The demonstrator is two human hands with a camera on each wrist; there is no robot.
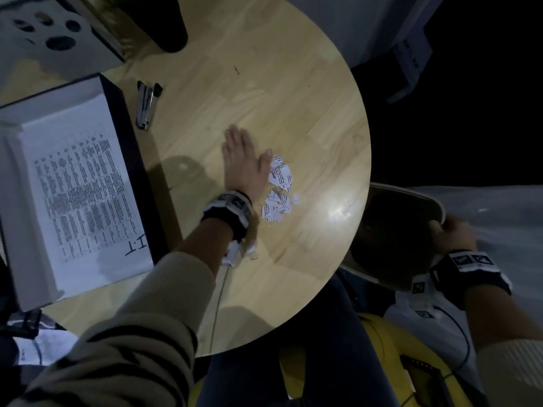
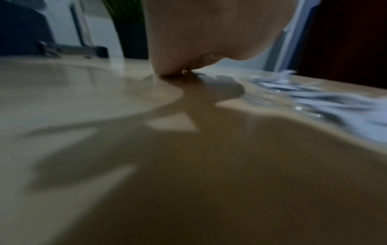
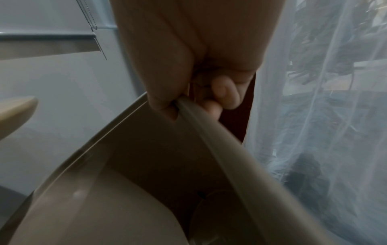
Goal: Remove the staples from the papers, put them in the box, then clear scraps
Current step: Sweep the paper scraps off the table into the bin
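From the head view, the left hand [image 1: 245, 164] lies flat on the surface [image 1: 293, 92], fingers straight, scraps [image 1: 279, 186] touching its right side, probably for sweeping. Left wrist view: scraps [image 2: 314, 96] blurred. Right wrist view: the right hand [image 3: 188, 66] grips the bin [image 3: 146, 165] rim, likely to catch them.

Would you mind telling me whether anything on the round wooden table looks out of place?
Torn white printed paper scraps lie loose beside the flat left hand, and a crumpled white piece sits under that wrist. The right hand grips a tan bin off the table's edge.
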